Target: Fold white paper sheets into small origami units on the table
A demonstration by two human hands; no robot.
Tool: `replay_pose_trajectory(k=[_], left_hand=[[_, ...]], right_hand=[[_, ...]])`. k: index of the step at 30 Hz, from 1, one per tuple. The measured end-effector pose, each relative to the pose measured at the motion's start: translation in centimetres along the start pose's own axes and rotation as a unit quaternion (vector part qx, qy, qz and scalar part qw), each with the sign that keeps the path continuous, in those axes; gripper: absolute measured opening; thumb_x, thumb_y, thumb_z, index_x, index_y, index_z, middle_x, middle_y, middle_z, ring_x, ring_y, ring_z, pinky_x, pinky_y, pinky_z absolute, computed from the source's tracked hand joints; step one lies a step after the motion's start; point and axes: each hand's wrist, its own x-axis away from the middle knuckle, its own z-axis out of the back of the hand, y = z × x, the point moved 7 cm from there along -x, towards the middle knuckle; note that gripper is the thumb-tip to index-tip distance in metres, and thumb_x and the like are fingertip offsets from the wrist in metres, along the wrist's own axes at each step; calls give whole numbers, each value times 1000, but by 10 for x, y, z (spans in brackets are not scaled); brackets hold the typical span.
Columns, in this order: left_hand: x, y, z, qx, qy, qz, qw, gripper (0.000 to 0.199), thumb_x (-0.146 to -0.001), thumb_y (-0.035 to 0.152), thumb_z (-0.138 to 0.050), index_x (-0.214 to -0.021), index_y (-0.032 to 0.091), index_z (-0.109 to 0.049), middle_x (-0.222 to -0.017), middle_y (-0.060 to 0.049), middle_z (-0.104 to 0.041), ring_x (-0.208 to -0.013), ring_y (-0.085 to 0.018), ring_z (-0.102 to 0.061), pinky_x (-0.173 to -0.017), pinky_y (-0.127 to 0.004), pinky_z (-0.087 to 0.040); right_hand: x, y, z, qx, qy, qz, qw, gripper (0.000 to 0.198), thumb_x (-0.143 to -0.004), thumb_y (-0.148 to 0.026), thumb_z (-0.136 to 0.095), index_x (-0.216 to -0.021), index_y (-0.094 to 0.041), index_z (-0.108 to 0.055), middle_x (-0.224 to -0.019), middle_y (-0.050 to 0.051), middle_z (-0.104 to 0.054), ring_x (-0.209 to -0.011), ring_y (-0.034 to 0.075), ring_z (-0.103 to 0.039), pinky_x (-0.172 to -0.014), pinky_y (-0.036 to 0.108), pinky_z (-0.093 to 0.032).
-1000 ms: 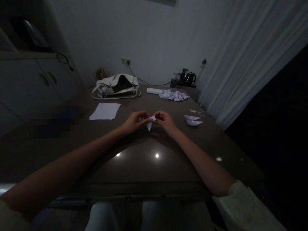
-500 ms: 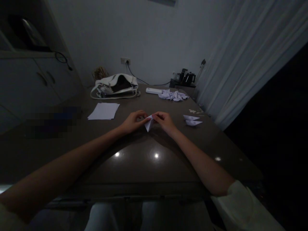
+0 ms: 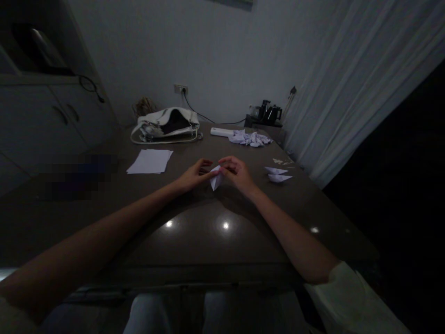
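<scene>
The folded paper (image 3: 214, 182) is at the centre of the clock, one point towards 6 o'clock. The left hand (image 3: 192, 177), on its 9 o'clock side, grasps it, the thumb across the front; what the fingertips do behind cannot be seen. The right hand (image 3: 242, 178), at 3 o'clock, has its thumb at the upper corner and its fingers arched loosely above; whether it pinches is hard to tell. The thumbs and shadow mask the paper's upper folds. The left forearm runs out of view at 8 o'clock, and a pixelated patch at 9 o'clock veils whatever lies there.

At 11 o'clock the white bag (image 3: 170, 126) gapes, too dark inside to make out its contents. The kettle (image 3: 274, 114) is on a dark stand (image 3: 253, 121) at 1 o'clock.

The near edge of the tabletop (image 3: 194, 246) crosses at 6 o'clock, well apart from the hands, two light reflections between. Its right edge slants from 2 to 4 o'clock, into darkness. Nearest at 3 o'clock are two paper boats (image 3: 279, 178), with small scraps (image 3: 282, 162) just beyond; at 10, the sheets (image 3: 150, 161); at 1, a paper pile (image 3: 252, 138) against a white box (image 3: 221, 132).
</scene>
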Motion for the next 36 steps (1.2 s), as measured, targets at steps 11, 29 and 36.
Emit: replay_pose_trajectory(k=[11,29,36], left_hand=[[-2,-20,-7,201,-23,105,974,56,-72,42,-76,-116,15,-54,-108,-13,-66,-98,-22,-66,-85,-35,-53],[-1,-17,-15,260,-30,70,963,71,-58,23,-83,-122,18,-51,-115,-13,-68,-97,-23,-68,-83,-34,-53],[-1,-13,-10,243,-12,43,969,66,-60,21,-81,-119,17,-52,-122,-15,-65,-105,-23,-66,-88,-34,-52]], right_hand=[[1,-1,-3,-2,-7,-14,1000,31,-74,-38,-70,-97,-21,-60,-81,1,-67,-78,15,-64,-72,27,-47],[2,25,5,26,58,-69,996,30,-67,-26,-75,-92,-20,-61,-93,4,-68,-79,15,-62,-68,27,-48],[5,44,0,5,38,-110,993,22,-75,-35,-71,-85,-17,-65,-84,5,-71,-75,15,-66,-70,28,-52]])
